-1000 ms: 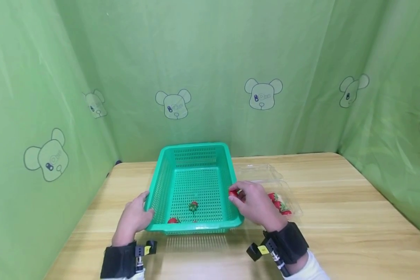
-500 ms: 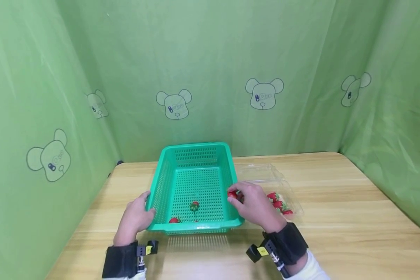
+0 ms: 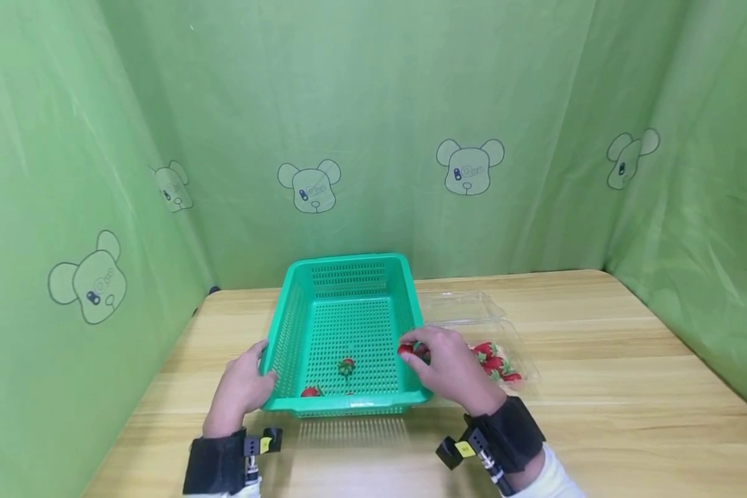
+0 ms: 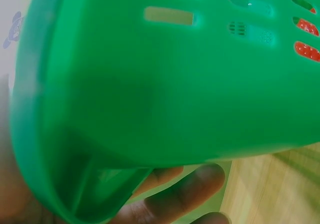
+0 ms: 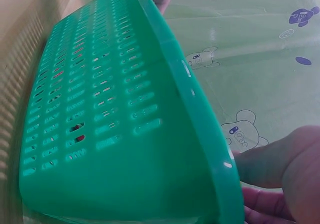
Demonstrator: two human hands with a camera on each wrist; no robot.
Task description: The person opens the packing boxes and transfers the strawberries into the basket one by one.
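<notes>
A green plastic basket (image 3: 355, 401) with slotted walls stands on the table. My left hand (image 3: 241, 382) grips its near left rim, the thumb on top; in the left wrist view, the fingers (image 4: 180, 194) reach under the rim outside. Over the right rim, my right hand (image 3: 451, 363) pinches a red strawberry (image 3: 405, 349) between thumb and fingertips. The right wrist view has the thumb (image 5: 265, 164) beside the rim, but the held strawberry is hidden there. Inside the basket lie a strawberry (image 3: 346, 366) with its green cap up and another (image 3: 310, 391) near the front wall.
Right of the basket, a clear plastic box (image 3: 526, 353) holds several strawberries (image 3: 490, 358), partly behind my right hand. Its transparent lid (image 3: 460, 306) lies folded back. A green curtain (image 3: 386, 90) surrounds the wooden table (image 3: 622, 360).
My right hand has shifted slightly left with the strawberry, farther over the basket's right rim. The left hand keeps its grip on the rim.
</notes>
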